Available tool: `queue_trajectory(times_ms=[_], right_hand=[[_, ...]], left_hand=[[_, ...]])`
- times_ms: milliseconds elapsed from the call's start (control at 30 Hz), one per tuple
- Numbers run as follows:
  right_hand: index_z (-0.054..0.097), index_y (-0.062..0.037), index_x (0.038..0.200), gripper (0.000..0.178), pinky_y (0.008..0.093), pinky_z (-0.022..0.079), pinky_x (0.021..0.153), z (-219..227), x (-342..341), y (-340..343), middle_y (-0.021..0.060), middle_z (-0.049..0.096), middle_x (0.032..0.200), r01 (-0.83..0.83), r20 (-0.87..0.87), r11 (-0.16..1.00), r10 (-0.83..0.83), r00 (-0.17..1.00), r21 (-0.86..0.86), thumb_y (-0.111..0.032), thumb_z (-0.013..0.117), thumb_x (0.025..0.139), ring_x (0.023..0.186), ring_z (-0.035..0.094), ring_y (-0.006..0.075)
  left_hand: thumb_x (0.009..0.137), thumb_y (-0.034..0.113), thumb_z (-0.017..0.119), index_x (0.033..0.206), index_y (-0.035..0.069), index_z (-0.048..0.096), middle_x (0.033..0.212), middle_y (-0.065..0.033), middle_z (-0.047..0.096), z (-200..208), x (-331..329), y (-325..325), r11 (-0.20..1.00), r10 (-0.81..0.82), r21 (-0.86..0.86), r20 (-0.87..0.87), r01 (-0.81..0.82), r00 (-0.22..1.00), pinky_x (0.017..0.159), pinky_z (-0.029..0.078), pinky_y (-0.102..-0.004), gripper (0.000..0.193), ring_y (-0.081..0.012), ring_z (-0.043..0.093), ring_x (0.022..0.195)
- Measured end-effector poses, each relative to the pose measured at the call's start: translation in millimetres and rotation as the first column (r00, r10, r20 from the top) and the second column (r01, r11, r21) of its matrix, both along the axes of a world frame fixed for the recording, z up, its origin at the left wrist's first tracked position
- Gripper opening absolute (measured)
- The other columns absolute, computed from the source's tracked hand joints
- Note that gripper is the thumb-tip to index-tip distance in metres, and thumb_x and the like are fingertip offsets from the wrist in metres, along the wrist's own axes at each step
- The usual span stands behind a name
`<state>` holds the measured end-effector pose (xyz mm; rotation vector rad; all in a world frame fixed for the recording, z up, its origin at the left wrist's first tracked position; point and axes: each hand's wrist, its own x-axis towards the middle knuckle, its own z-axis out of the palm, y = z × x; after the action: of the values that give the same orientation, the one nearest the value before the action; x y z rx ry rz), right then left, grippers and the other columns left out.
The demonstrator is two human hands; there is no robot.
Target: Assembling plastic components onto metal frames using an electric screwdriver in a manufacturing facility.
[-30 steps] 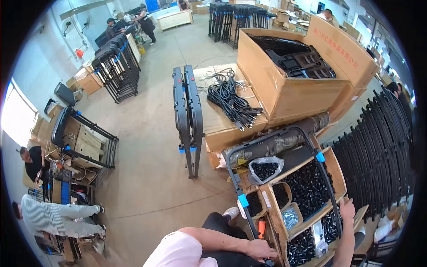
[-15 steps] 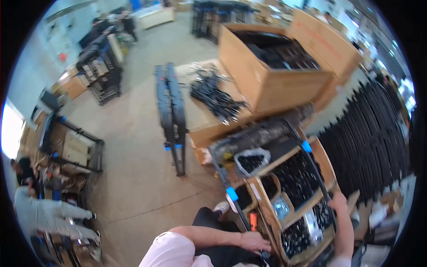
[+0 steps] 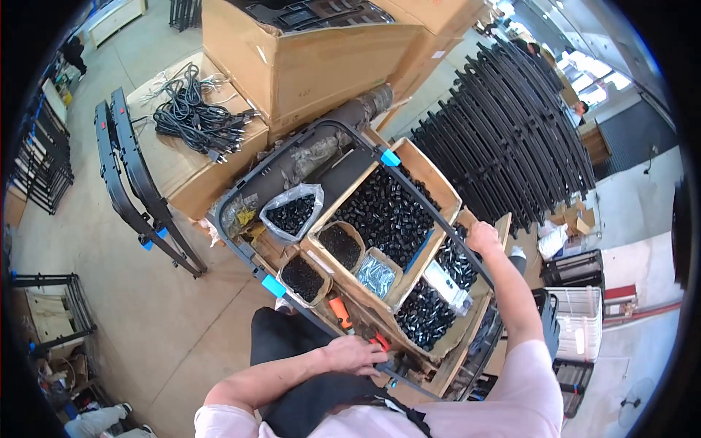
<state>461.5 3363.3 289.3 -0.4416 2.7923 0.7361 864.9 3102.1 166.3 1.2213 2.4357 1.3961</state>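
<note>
A black U-shaped tube frame (image 3: 421, 193) with blue clips (image 3: 391, 158) lies slanted over wooden trays of small parts. My right hand (image 3: 482, 238) is closed around its right leg, beside the far tray. Nearer my body, my left hand (image 3: 354, 355) is closed on the lower end of the left leg; its fingertips are partly hidden. Just by the left hand lie an orange-handled tool (image 3: 339, 312) and a red-handled tool (image 3: 378, 340). Under the frame, the wooden tray (image 3: 454, 191) contains black plastic pieces, dark screws and a box of silver screws (image 3: 376, 274).
A bag of black parts (image 3: 292, 212) sits inside the frame's curve. Beyond stand a large cardboard box (image 3: 328, 73) and bundled black cables (image 3: 197, 117). Two upright black frames (image 3: 128, 168) stand at left; a tall stack of black frames (image 3: 511, 131) stands at right.
My view has swung to the right and closer over the trays, so the surroundings shift left. Both hands stay on the black frame.
</note>
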Motion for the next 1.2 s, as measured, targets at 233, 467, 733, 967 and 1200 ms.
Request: queue_trajectory(times_ms=[233,467,733,967,1200], right_hand=[[0.080,-0.0059,0.111,0.031,0.0445,0.061,0.093,8.3,-0.4,-20.5,0.0171,0.079,0.113,-0.063,0.125,0.992,0.049,0.991,0.107,-0.018,0.067,0.087,0.109,0.076,0.0326],[0.075,-0.0013,0.109,0.031,0.0467,0.062,0.089,-2.1,-14.3,-18.8,0.0245,0.076,0.111,-0.110,0.034,0.993,0.112,0.993,-0.042,-0.025,0.067,0.091,0.103,0.076,0.0366],[0.077,0.0051,0.092,0.071,0.0471,0.056,0.102,-8.0,-16.4,-19.4,0.0289,0.074,0.118,0.229,0.160,0.971,-0.217,0.963,-0.063,-0.064,0.058,0.095,0.117,0.071,0.0391],[0.068,0.0092,0.114,0.061,0.0541,0.053,0.102,-40.3,-29.7,17.3,0.0392,0.070,0.111,0.158,0.068,0.895,-0.143,0.987,-0.417,-0.048,0.055,0.096,0.110,0.070,0.0477],[0.067,0.0090,0.119,0.063,0.0504,0.052,0.107,-26.4,-12.1,24.5,0.0367,0.070,0.118,0.025,0.089,0.976,-0.006,0.996,-0.215,-0.047,0.065,0.092,0.114,0.069,0.0461]], left_hand=[[0.100,0.043,0.065,0.126,0.015,0.058,0.111,-0.0105,0.064,9.2,-0.8,-6.4,0.999,-0.032,-0.006,0.008,0.032,0.999,0.074,0.060,-0.0467,0.039,-0.0366,0.070,0.091],[0.101,0.041,0.064,0.130,0.016,0.058,0.111,-0.0121,0.063,19.7,-5.7,-12.9,0.998,-0.065,-0.020,0.069,0.066,0.996,0.074,0.059,-0.0488,0.039,-0.0373,0.070,0.092],[0.101,0.040,0.065,0.130,0.015,0.060,0.109,-0.0128,0.064,17.1,-6.2,-13.8,0.997,-0.069,-0.018,0.105,0.071,0.992,0.073,0.059,-0.0499,0.039,-0.0385,0.070,0.089],[0.101,0.042,0.065,0.131,0.015,0.061,0.110,-0.0126,0.065,23.1,-10.6,-14.0,0.997,-0.076,-0.012,0.097,0.077,0.992,0.074,0.060,-0.0494,0.040,-0.0383,0.071,0.091],[0.101,0.043,0.065,0.133,0.015,0.062,0.114,-0.0130,0.066,15.5,-11.4,-7.8,0.996,-0.088,0.020,0.066,0.087,0.994,0.078,0.060,-0.0487,0.043,-0.0379,0.071,0.094]])
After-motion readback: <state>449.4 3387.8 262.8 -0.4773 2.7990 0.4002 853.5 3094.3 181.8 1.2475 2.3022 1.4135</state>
